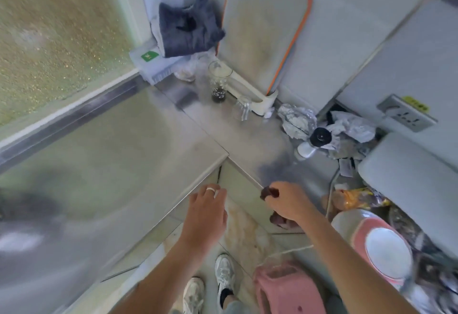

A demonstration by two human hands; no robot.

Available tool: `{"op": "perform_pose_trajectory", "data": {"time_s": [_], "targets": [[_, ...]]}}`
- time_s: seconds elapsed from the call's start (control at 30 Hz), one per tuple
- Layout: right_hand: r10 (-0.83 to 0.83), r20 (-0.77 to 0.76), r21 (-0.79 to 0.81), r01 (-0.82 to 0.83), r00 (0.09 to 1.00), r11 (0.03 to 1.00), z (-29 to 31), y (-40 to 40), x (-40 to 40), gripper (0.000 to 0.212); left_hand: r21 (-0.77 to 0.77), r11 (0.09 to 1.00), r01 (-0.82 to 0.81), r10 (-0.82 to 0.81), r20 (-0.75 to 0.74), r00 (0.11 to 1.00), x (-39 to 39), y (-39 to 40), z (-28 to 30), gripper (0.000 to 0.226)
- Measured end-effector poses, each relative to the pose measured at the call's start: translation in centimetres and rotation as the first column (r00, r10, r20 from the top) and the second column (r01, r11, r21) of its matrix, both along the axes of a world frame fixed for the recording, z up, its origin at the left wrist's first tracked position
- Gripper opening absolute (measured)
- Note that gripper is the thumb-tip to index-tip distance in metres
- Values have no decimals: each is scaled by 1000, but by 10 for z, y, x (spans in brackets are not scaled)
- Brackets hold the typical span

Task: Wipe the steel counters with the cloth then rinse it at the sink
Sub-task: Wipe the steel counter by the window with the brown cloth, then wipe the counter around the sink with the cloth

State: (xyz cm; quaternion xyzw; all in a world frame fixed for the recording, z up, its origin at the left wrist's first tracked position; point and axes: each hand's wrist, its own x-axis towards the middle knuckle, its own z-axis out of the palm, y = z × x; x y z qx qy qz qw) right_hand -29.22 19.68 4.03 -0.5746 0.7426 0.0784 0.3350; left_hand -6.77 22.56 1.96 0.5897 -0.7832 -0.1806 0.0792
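**Cloth bunched in the right hand, clutter close by**

Both forearms reach out from below, over the inner corner of the steel counter [138,140]. At the counter's edge the right hand [285,204] is closed round a dark reddish cloth [269,192]; one piece of it shows above the fingers and another below the palm. The left hand [207,211] holds nothing; its fingers hang loosely bent, just beside the edge, and I cannot tell if they touch it.

I think the danger is to the right and behind. A thin cable [330,193] runs near the right wrist, so a wide wipe could catch it. Beyond the hands stand a tall glass [219,83] and a smaller glass [241,108], and a small white bottle with a black cap [312,144] leans among crumpled paper [297,120]. A fast stroke toward the back could knock these over. No sink is in view.
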Motion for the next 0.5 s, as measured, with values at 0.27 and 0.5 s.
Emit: {"op": "perform_pose_trajectory", "data": {"time_s": [0.27,0.5], "targets": [[-316,133,-123,332,939,935,28,127,-19,37,19,979,205,-204,-52,978,-39,34,42,23],[-546,107,-113,556,831,823,24,308,-62,30,27,825,564,-564,2,826,-112,112,56,15]]}}
